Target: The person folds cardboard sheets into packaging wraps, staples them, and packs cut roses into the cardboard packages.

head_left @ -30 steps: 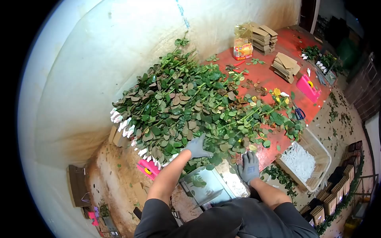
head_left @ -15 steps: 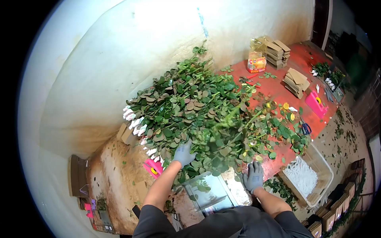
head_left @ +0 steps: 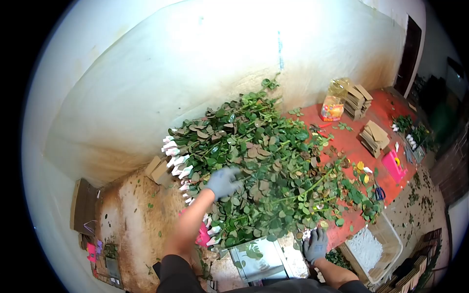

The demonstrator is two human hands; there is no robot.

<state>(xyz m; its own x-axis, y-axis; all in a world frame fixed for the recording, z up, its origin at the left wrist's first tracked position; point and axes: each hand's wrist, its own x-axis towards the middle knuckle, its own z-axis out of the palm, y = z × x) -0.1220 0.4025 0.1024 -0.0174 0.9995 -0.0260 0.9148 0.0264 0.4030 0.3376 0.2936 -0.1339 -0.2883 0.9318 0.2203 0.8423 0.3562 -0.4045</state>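
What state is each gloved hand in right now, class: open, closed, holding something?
Left hand: at the leafy stems, blurred; whether it grips any cannot be told.
Right hand: open, nothing visibly held, near the red table.

1. The gloved left hand (head_left: 223,183) is over leafy stems (head_left: 264,151), near their white-wrapped ends (head_left: 185,171).
2. The gloved right hand (head_left: 315,245) sits between a metal box (head_left: 261,261) and a plastic crate (head_left: 394,239) holding white scraps (head_left: 365,250).
3. Cardboard stacks (head_left: 375,138) stand on the red table (head_left: 383,108).

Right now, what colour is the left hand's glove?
The glove is grey, seen in the head view.
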